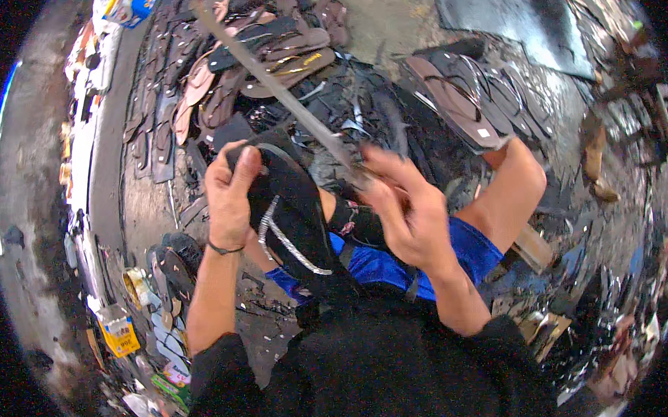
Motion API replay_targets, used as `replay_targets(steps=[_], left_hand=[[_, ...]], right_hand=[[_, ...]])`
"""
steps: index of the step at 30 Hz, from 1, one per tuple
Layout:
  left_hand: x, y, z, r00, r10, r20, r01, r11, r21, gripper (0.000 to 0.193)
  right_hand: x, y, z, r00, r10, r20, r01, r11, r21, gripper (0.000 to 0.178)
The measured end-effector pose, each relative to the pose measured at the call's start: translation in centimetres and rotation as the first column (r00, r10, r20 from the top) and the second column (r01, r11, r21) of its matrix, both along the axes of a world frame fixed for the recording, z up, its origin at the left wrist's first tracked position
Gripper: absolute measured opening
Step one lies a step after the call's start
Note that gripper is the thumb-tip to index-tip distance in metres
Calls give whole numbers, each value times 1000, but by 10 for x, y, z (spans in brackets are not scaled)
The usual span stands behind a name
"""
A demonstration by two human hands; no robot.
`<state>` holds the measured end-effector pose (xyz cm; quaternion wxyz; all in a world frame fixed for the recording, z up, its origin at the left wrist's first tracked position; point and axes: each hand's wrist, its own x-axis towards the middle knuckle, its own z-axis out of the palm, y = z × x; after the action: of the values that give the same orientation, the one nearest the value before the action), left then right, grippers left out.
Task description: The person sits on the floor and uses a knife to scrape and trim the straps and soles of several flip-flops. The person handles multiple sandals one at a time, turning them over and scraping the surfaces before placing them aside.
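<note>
My left hand (pixel 229 191) grips the far end of a black flip-flop (pixel 293 203), thumb on top. A silvery, glittering strap crosses the end of it nearer my body. In my right hand (pixel 412 209) is a long, narrow, flat blade (pixel 273 84), its fingers closed around the near end and slightly blurred. The blade slants up and away to the left, above the piled footwear. Its far tip is blurred, and the part inside my fist is hidden. I cannot tell whether the blade touches the flip-flop.
Brown and black sandals (pixel 290 65) lie heaped ahead, with black scraps (pixel 367 103) nearer me. Beside my right knee rests a stack of brown flip-flops (pixel 456 102). A dark sheet (pixel 516 25) lies far right. At left stand a yellow-and-white box (pixel 118 333) and more dark sandals (pixel 176 264).
</note>
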<state>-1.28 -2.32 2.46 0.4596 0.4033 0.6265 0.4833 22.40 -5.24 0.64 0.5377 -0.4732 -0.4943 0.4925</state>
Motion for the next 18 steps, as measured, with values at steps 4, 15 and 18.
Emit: replay_targets(steps=[4, 15, 18], left_hand=[[-39, 0, 19, 997, 8, 73, -1, 996, -92, 27], [-8, -41, 10, 992, 89, 87, -69, 975, -211, 19], [-14, -42, 9, 994, -13, 113, 31, 986, -165, 17]], right_hand=[[43, -62, -25, 919, 198, 341, -208, 978, -8, 30], [26, -85, -32, 897, 234, 375, -236, 971, -43, 33], [22, -55, -10, 879, 246, 407, -259, 966, -25, 31]])
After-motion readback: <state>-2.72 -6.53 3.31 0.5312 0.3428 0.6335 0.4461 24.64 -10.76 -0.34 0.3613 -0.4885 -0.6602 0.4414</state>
